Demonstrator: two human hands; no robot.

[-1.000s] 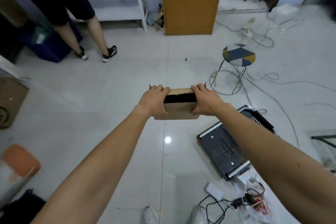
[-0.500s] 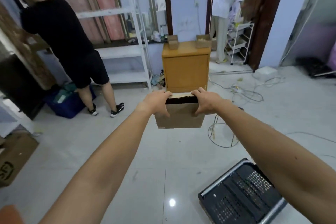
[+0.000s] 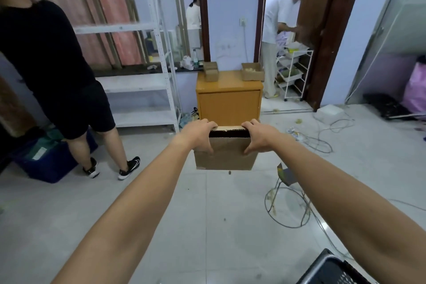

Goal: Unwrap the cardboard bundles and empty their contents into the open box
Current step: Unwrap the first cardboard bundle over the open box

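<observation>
**Head view: cardboard bundle held out in both hands**

The cardboard bundle (image 3: 227, 156) is up in the air at the middle of the scene, over the tiled floor (image 3: 207, 226), with both arms stretched forward. The left hand (image 3: 198, 133) grips its top left corner, fingers curled over the upper edge and thumb down the near face. The right hand (image 3: 260, 136) grips the top right corner the same way. Between the hands a dark gap runs along the top of the bundle; what lies inside is too dark to tell.

Farther off stands an orange wooden cabinet (image 3: 229, 102). On its surface sit a closed small box (image 3: 210, 71) at the left and an open small box (image 3: 252, 72) at the right.

At the far left a person in black (image 3: 50, 64) stands by a white shelf rack (image 3: 147, 57), beside a blue bin (image 3: 50, 166). At the far right a person in a white shirt (image 3: 275, 21) bends over a white trolley (image 3: 294, 71).

Cables (image 3: 322, 138) lie on the floor to the right. A wire-legged stool (image 3: 287, 196) is partly hidden by the right arm. A black slotted crate (image 3: 334, 270) shows at the near right corner.
</observation>
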